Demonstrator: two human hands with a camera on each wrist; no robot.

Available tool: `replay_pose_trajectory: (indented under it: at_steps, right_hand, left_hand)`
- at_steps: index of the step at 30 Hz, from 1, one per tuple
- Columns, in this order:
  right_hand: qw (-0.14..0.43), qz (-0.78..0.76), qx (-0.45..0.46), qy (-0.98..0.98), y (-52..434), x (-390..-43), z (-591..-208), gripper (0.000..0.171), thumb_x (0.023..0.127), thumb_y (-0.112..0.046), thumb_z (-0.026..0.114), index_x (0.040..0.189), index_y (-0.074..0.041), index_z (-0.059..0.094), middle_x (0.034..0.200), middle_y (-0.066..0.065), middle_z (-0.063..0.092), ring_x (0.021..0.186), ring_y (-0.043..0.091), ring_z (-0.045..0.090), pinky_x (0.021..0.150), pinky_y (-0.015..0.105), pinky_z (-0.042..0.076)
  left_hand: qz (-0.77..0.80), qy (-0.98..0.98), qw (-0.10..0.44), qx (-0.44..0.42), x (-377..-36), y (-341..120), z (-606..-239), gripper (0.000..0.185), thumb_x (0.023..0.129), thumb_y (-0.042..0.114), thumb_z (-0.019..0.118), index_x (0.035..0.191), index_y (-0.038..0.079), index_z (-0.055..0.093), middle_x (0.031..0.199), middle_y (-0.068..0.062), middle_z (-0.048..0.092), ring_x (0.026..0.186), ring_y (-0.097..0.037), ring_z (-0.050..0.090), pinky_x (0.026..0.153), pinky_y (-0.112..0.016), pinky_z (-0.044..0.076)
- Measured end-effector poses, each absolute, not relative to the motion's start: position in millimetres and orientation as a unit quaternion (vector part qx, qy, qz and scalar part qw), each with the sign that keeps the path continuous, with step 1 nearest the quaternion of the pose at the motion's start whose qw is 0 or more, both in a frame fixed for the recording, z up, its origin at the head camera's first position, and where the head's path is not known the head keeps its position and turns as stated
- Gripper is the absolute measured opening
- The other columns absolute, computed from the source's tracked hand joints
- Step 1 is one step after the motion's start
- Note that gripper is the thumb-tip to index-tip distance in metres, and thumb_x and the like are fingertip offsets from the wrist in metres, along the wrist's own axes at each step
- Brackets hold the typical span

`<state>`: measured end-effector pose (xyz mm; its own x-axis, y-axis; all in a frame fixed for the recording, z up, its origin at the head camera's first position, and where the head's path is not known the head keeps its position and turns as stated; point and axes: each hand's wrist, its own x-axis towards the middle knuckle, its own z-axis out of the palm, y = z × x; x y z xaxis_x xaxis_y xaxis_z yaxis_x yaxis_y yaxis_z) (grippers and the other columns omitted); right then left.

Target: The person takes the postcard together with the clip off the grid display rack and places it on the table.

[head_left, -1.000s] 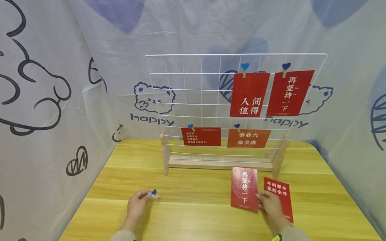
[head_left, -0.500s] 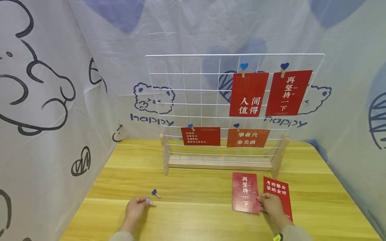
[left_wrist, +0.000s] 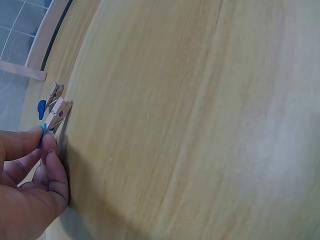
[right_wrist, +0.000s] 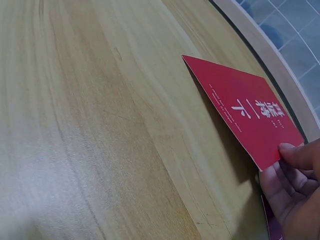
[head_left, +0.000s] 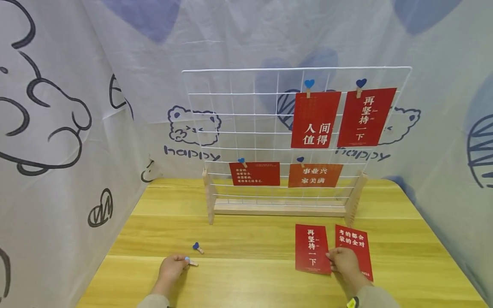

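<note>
- A small wooden clip (head_left: 191,262) with a light-blue heart sits low and left of centre, pinched at fingertip level, its tip on the tabletop.
- A red card (head_left: 311,249) with white characters sits lower right, its right edge lifted slightly off the wood.

On the near wooden table (head_left: 250,278), the left hand (head_left: 172,268) pinches a small clothespin (head_left: 191,261), with a blue-heart clothespin (head_left: 198,247) lying just beyond it. The right hand (head_left: 344,260) holds the edge of a red card (head_left: 311,248) beside another red card (head_left: 356,246). Farther off stands a white wire grid (head_left: 250,128) with four cards clipped on.
</note>
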<state>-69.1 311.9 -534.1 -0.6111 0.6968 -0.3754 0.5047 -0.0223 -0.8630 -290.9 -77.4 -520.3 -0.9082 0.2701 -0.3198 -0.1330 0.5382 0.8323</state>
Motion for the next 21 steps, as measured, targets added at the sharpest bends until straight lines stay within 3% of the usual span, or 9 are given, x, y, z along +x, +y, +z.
replay_pose_trajectory:
  at_steps: [7, 21]
  right_hand:
    - [0.076, 0.551, -0.445, -0.702, 311.3, -69.6, -535.7, 0.017, 0.082, 0.002, 0.051, 0.093, 0.015, 0.055, 0.067, 0.006, 0.059, 0.053, 0.014, 0.053, 0.05, 0.027, 0.048]
    - [0.06, 0.504, -0.454, -0.732, 305.7, -72.6, -526.2, 0.012, 0.08, 0.001, 0.053, 0.083, 0.011, 0.058, 0.069, 0.011, 0.058, 0.057, 0.016, 0.054, 0.048, 0.025, 0.047]
  left_hand:
    - [0.506, 0.83, 0.234, 0.019, -294.5, -76.3, -520.6, 0.02, 0.08, -0.003, 0.053, 0.095, -0.016, 0.049, 0.084, -0.015, 0.056, 0.072, -0.017, 0.056, 0.068, -0.027, 0.049]
    - [0.49, 0.845, 0.213, 0.031, -296.5, -72.6, -522.5, 0.015, 0.079, -0.002, 0.055, 0.088, -0.014, 0.053, 0.076, -0.011, 0.056, 0.069, -0.018, 0.054, 0.063, -0.028, 0.047]
